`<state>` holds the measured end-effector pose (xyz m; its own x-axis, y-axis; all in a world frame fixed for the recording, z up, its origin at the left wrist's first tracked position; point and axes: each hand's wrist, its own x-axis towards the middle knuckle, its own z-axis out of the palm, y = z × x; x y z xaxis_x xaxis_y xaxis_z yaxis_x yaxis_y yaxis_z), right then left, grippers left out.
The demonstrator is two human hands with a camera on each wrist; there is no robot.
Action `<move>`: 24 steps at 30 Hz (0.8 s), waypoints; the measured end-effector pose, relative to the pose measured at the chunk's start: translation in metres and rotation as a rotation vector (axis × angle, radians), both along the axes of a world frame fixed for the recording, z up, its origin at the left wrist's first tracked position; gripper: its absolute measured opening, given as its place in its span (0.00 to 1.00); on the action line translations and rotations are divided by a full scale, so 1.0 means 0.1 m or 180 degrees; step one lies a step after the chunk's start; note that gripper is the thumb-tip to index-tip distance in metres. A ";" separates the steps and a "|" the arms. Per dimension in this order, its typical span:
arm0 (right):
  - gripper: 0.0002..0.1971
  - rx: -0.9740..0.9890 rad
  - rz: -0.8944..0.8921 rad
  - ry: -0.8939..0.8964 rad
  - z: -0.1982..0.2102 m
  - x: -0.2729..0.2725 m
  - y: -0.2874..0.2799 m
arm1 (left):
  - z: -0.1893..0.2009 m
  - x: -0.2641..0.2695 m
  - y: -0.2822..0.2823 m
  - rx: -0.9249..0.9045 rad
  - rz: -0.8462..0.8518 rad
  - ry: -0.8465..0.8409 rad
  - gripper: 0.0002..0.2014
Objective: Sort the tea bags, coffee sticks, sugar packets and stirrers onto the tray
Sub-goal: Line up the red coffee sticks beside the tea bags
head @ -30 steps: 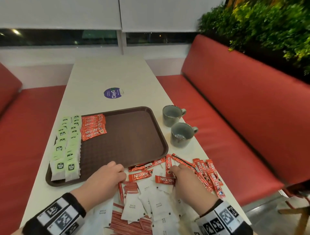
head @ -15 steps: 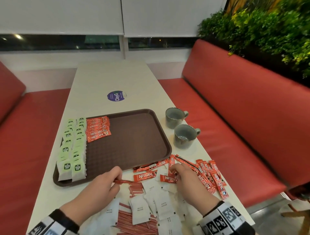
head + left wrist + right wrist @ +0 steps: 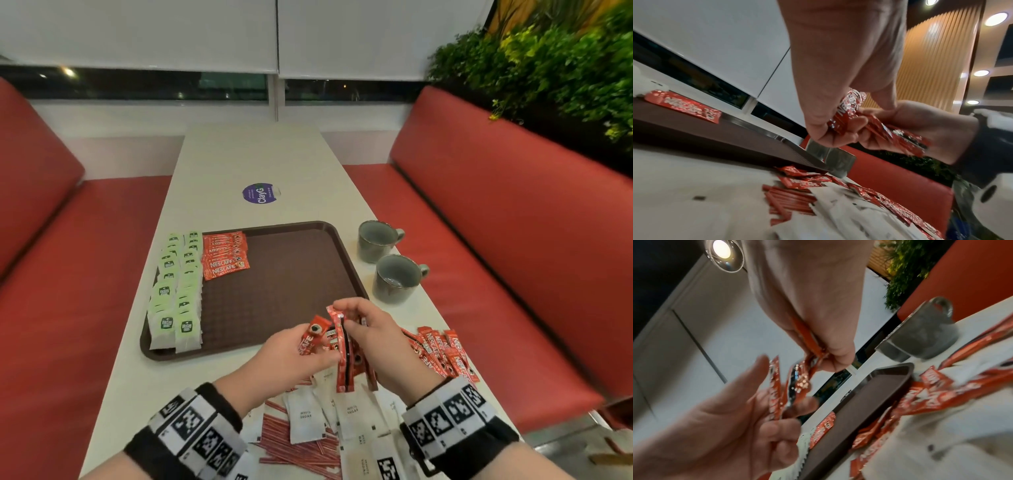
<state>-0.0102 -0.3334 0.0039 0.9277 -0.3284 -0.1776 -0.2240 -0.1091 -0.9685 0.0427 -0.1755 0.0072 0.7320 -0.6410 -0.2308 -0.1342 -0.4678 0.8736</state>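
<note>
Both hands, left [image 3: 291, 353] and right [image 3: 373, 339], pinch a bunch of coffee sticks [image 3: 342, 346] above the tray's [image 3: 291, 284] near edge. Sticks look light, thin, slick foil; likely to fan or slip, so best pinched mid-length. Pale smooth counter [image 3: 250, 161] between red benches [image 3: 513, 240]; more sticks lie near right.

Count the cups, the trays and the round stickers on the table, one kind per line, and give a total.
Cups: 2
Tray: 1
Round sticker: 1
Total: 4
</note>
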 end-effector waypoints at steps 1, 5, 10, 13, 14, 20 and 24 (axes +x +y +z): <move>0.20 0.0154 0.0033 -0.0072 0.01 0.05 0.05 | 0.02 -0.01 -0.04 -0.0042 -0.0084 0.0056 0.06; 0.19 0.0523 0.0039 -0.0193 -0.02 0.18 0.21 | 0.00 -0.04 -0.08 -0.0324 0.0048 0.0404 0.09; 0.14 0.1916 0.0026 -0.0117 -0.04 0.25 0.25 | -0.05 -0.05 0.04 -0.0664 0.0486 0.1193 0.06; 0.12 0.2369 -0.0222 -0.0056 -0.03 0.29 0.22 | -0.05 -0.01 0.17 -0.0735 0.0607 0.1392 0.04; 0.12 0.2421 -0.0280 -0.0023 -0.03 0.30 0.22 | -0.06 -0.01 0.20 -0.0797 0.0649 0.1465 0.04; 0.08 0.2459 -0.0312 0.0081 -0.09 0.34 0.37 | -0.05 -0.04 0.31 -0.0851 0.0577 0.1718 0.08; 0.08 0.2426 -0.0314 0.0046 -0.08 0.42 0.47 | -0.05 -0.05 0.33 -0.1080 0.0754 0.2024 0.09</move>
